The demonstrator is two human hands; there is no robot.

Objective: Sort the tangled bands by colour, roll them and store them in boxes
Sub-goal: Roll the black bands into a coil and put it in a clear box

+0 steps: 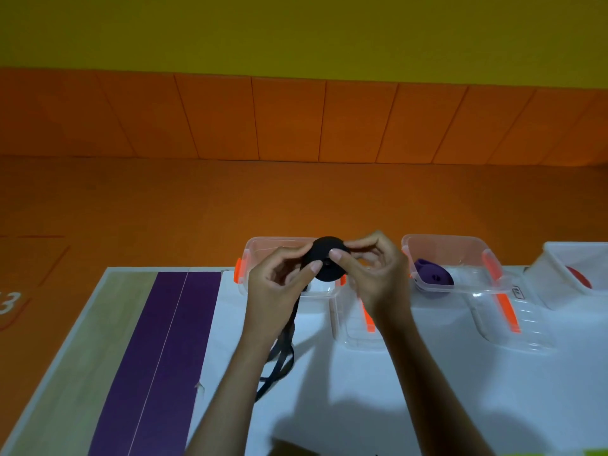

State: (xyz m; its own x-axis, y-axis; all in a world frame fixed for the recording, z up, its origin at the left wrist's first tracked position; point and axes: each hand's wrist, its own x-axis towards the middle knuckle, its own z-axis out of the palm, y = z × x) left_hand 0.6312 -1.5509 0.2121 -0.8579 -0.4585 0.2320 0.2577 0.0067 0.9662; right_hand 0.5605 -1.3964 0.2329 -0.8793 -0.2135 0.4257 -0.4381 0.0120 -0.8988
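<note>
Hands pinch a black roll [327,263] between them, left hand [276,284] and right hand [371,274] both closed on it above the near box [250,258]. Loose band [283,353] hangs below the grip; steady tension should keep winding tight.

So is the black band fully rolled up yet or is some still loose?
Partly rolled. Both hands hold the black roll, but a loose tail hangs down onto the table.
</note>
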